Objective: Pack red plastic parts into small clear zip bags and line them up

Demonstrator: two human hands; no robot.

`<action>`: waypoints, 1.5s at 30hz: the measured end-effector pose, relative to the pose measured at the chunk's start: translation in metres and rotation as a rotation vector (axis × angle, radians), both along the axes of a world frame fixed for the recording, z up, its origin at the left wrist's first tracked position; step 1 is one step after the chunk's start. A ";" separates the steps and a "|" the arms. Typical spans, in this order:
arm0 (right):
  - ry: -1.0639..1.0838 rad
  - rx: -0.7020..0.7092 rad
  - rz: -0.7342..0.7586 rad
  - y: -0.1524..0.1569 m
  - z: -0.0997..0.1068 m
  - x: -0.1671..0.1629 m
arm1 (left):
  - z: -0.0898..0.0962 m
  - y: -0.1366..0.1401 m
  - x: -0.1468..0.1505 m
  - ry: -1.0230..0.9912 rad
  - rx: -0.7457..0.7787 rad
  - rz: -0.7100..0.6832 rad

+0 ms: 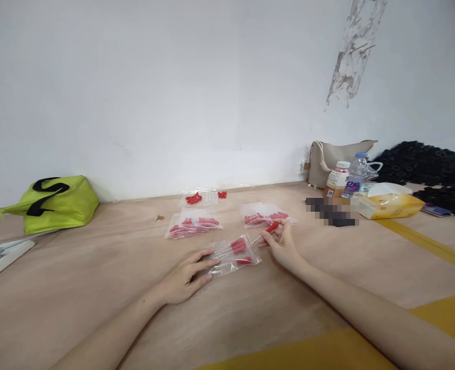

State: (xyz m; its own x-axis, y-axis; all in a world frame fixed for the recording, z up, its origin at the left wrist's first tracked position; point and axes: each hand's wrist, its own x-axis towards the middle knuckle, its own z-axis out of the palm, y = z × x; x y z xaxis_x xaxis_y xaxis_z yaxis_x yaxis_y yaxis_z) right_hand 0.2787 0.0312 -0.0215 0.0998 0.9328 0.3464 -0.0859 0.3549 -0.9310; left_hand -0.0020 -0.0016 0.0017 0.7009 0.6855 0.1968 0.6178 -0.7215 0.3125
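Observation:
A clear zip bag (pixel 227 266) lies in front of me, its mouth with a red strip facing right. Inside are several thin pale sticks with red ends (pixel 238 245). My left hand (pixel 185 275) holds the bag's left end between thumb and fingers. With its fingertips, my right hand (pixel 283 244) pinches a red-ended stick (pixel 272 226) near the red end. Its thin pale shaft points down-left at the bag's mouth; whether the tip is inside I cannot tell. Behind lie two piles of filled bags, one to the left (pixel 194 224) and one to the right (pixel 252 213).
Another clear bag with red pieces (pixel 194 198) lies by the wall. A yellow-green bag (pixel 63 205) stands left. At right are a grey bag (pixel 343 154), a brown drink bottle (pixel 338 181), a water bottle (pixel 355 177), a tissue pack (pixel 391 202) and black heaps (pixel 420 164).

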 end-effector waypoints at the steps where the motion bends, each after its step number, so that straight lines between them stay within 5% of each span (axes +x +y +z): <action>1: 0.001 0.010 0.009 -0.001 0.000 0.000 | 0.000 0.000 0.000 0.002 -0.002 0.001; 10: 0.041 -0.116 0.187 -0.007 0.004 0.001 | -0.002 0.001 -0.001 0.015 -0.008 0.015; 17: -0.459 -0.063 0.176 -0.002 0.004 0.010 | -0.002 0.001 -0.002 0.017 0.015 0.000; 24: -0.595 -0.016 0.362 0.004 0.008 0.004 | 0.001 0.000 0.001 0.025 0.018 0.002; 29: -0.701 0.041 0.280 -0.004 0.018 -0.002 | 0.001 0.000 0.002 0.029 0.026 -0.005; 35: -0.676 -0.016 0.069 -0.018 0.018 -0.019 | 0.000 0.000 0.001 0.023 0.030 -0.014; 45: -0.313 -0.428 0.276 -0.004 0.008 -0.012 | 0.002 -0.001 0.000 -0.027 -0.015 -0.003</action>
State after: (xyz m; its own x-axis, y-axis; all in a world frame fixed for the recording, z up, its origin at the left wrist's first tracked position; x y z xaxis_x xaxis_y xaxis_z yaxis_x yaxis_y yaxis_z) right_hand 0.2670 0.0276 -0.0133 -0.2124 0.9729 -0.0917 0.1794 -0.0534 -0.9823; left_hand -0.0022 -0.0025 0.0039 0.6975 0.6865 0.2054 0.6069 -0.7184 0.3401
